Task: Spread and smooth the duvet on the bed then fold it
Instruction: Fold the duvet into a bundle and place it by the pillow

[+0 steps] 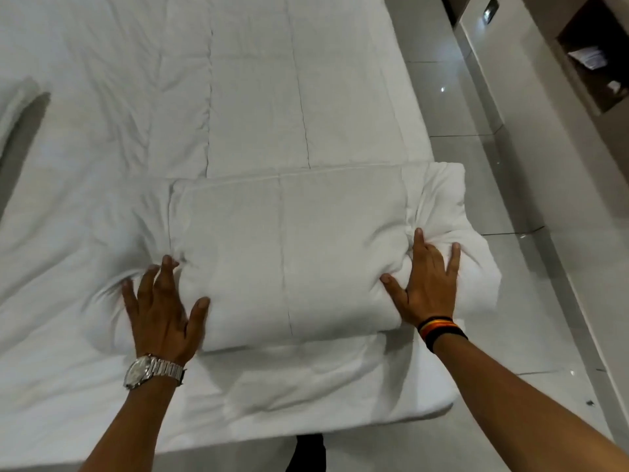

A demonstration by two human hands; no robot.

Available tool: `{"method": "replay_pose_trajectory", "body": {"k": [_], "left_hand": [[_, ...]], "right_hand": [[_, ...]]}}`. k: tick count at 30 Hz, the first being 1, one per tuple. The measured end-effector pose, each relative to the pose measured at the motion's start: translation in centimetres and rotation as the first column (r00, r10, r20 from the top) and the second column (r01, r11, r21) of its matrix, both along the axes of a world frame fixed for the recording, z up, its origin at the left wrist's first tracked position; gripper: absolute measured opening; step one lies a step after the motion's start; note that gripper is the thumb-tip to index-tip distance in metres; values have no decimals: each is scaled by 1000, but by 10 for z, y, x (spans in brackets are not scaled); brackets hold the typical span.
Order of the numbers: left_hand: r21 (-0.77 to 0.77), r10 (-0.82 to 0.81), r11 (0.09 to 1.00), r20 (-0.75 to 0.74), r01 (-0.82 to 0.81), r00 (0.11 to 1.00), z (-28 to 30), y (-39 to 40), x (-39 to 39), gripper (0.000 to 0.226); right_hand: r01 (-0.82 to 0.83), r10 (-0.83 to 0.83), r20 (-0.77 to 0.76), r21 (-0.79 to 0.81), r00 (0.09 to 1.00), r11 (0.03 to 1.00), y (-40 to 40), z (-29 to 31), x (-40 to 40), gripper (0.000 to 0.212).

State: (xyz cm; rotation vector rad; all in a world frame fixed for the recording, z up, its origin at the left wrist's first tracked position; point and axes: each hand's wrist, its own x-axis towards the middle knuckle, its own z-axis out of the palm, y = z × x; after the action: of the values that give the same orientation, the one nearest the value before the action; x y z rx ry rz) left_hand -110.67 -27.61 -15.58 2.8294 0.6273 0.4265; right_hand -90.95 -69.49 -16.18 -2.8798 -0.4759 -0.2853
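Observation:
A white quilted duvet [258, 107] lies along the right part of the bed [68, 233], its near end folded back into a thick block [289, 253]. My left hand [163, 308], with a metal watch on the wrist, presses flat with spread fingers against the block's left side. My right hand [429, 284], with a striped wristband, presses flat on the block's right side, where bunched duvet fabric [452, 206] bulges over the bed's right edge. Neither hand grips the cloth.
A glossy tiled floor [476, 137] runs along the right of the bed. A light wall unit with a dark open niche [599, 59] stands at the far right. A white rolled edge [17, 107] lies at the bed's left.

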Motion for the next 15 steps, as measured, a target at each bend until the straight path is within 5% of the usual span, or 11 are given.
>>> {"method": "replay_pose_trajectory", "body": {"k": [4,11,15], "left_hand": [[33,53,998,9,-53,999,-21,13,39,85],[11,39,999,-118,-38,992,-11,31,78,79],[-35,60,997,-181,-68,982,11,35,68,94]], "right_hand": [[-17,17,51,-7,999,1000,20,-15,38,102],[8,-27,-203,-95,979,995,38,-4,66,102],[19,-41,-232,-96,972,995,32,25,58,101]]}}
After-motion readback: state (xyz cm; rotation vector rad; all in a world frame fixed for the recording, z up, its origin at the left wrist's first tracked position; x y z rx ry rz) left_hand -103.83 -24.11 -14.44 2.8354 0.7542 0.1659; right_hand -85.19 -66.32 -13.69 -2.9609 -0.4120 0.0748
